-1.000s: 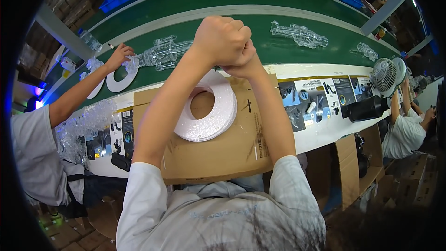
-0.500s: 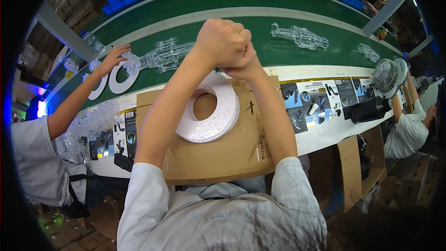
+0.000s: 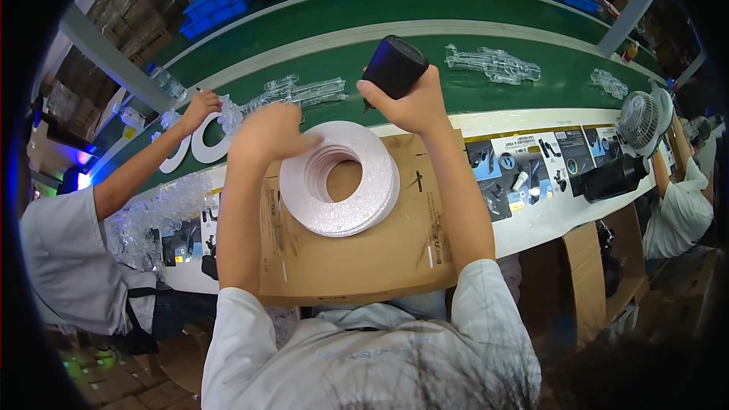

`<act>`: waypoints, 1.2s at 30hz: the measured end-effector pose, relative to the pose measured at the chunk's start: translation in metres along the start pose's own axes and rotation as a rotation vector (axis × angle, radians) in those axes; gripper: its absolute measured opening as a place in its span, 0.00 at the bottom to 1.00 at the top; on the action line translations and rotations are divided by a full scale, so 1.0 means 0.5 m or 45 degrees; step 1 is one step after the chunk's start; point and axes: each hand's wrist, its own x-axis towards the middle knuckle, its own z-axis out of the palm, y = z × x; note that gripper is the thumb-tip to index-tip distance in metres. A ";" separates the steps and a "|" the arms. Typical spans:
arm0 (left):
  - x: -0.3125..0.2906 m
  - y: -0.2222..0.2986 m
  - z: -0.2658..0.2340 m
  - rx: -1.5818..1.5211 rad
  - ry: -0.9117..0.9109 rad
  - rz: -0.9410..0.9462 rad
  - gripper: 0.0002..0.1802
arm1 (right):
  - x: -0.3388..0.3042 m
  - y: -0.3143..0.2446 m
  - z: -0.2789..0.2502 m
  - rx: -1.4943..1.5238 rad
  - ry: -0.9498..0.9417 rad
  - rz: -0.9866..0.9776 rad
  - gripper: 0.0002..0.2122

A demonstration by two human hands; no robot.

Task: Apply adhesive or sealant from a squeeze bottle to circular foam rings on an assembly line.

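Far left, a co-worker's hand (image 3: 199,110) sits near the long, clear moulded plastic piece (image 3: 319,91) on the green conveyor belt (image 3: 569,61); a stray nudge there could skid that piece into our worker's wrist. Next along, the left hand (image 3: 269,133), blurred, hangs by the upper-left rim of the stack of flat white rings (image 3: 310,197), thumb out; how far those fingers are open, or whether they touch anything, I can't tell. And that stack, lying on the brown cardboard box (image 3: 357,269), is out of line (rim after rim shows inside the hole): one clumsy brush might slide the top rings off. The box seems to jut past the near edge of the white desk (image 3: 531,234), so a lean on it could tip the lot. Over right, the right hand (image 3: 414,102) has its fingers closed around the black, round-cornered bottle (image 3: 397,66), narrow tip slanting down, raised above the belt. If there's liquid inside, a hard squeeze could drip it; a slack grip could drop the bottle.
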 end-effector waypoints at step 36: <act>0.176 0.003 0.006 -1.670 0.357 0.521 0.26 | -0.014 0.002 0.081 -0.125 -0.168 0.211 0.17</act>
